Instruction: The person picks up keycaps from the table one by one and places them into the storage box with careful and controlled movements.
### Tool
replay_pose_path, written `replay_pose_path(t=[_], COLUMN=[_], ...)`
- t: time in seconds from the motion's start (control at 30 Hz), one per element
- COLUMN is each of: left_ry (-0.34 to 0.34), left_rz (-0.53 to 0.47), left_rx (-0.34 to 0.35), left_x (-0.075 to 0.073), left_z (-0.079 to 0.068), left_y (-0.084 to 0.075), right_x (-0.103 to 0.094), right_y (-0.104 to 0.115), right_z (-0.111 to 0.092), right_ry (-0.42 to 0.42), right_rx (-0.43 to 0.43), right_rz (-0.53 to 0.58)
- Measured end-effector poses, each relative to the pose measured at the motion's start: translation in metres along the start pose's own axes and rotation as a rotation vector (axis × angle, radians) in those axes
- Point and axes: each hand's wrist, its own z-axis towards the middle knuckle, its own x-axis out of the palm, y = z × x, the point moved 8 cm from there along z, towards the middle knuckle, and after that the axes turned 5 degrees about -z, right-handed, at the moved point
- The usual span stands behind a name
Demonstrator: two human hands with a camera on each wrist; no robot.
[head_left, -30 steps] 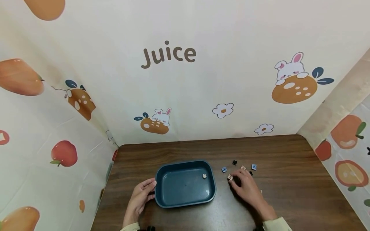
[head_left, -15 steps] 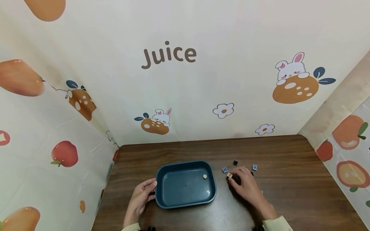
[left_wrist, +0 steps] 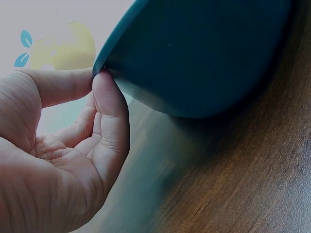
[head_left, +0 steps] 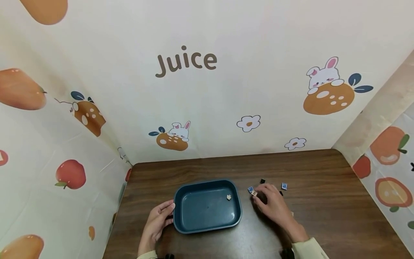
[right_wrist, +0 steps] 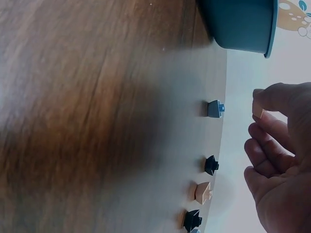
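My left hand (head_left: 156, 223) pinches the left rim of a dark teal plastic tray (head_left: 200, 214), thumb on one side and fingertips on the other in the left wrist view. Inside the tray, near its right end, lies a small pale keycap (head_left: 229, 197). To the right of the tray, my right hand (head_left: 274, 205) pinches a beige keycap (right_wrist: 257, 108) between thumb and fingertip; the right wrist view has it raised over the table. In the head view this keycap overlaps the edge of a blue keycap (head_left: 250, 189) standing on the table.
More keycaps stand around the right hand: a black one (head_left: 262, 181), a blue one (head_left: 284, 186) and another black one (head_left: 281, 193) half hidden behind the hand. A beige keycap (right_wrist: 202, 192) shows in the right wrist view. A printed curtain (head_left: 207, 108) borders the wooden table (head_left: 323, 201).
My right hand has moved slightly left and away from me with the beige keycap, towards the blue keycap. The left hand and tray have stayed put.
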Motion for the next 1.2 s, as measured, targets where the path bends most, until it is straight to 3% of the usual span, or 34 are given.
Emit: replay_pose_path(t=[1.2], left_ry=[0.015], left_rz=[-0.026], left_rx=[0.006], left_x=[0.001], left_z=[0.002], left_y=[0.003], right_x=[0.003], right_y=[0.029], right_z=[0.024], right_ry=[0.037], right_rx=[-0.044], right_rz=[0.036])
